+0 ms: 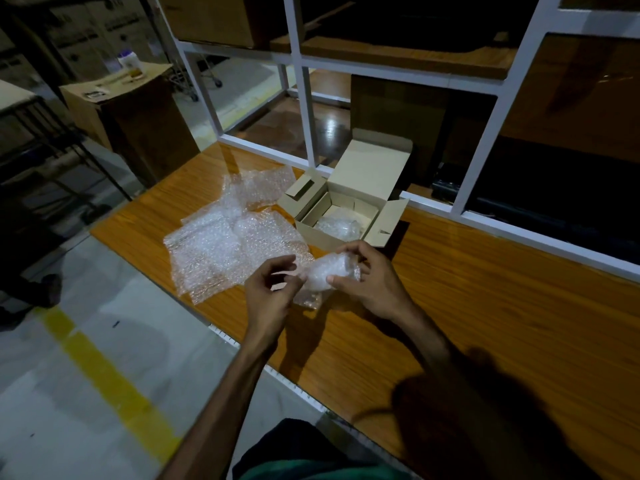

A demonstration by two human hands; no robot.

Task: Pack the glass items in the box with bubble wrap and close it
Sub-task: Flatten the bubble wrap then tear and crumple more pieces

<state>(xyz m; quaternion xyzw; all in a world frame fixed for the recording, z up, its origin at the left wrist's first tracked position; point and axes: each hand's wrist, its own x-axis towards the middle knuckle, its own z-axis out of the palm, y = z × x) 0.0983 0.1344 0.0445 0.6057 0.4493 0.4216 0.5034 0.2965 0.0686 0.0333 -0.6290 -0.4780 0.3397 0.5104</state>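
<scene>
Both forearms reach over the wooden table [485,289]. The right hand [372,277] grips a bubble-wrapped item [327,271] from above, while the left hand [272,292] pinches its loose wrap end. One wrapped bundle [337,226] lies inside the open cardboard box [349,199]; spare bubble wrap sheets [228,237], number unclear, lie to the left.

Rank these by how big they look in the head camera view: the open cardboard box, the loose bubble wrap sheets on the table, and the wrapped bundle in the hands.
1. Loose bubble wrap sheets
2. Open cardboard box, close behind with its flaps spread
3. Wrapped bundle, partly hidden by both hands, and nearer the camera
</scene>
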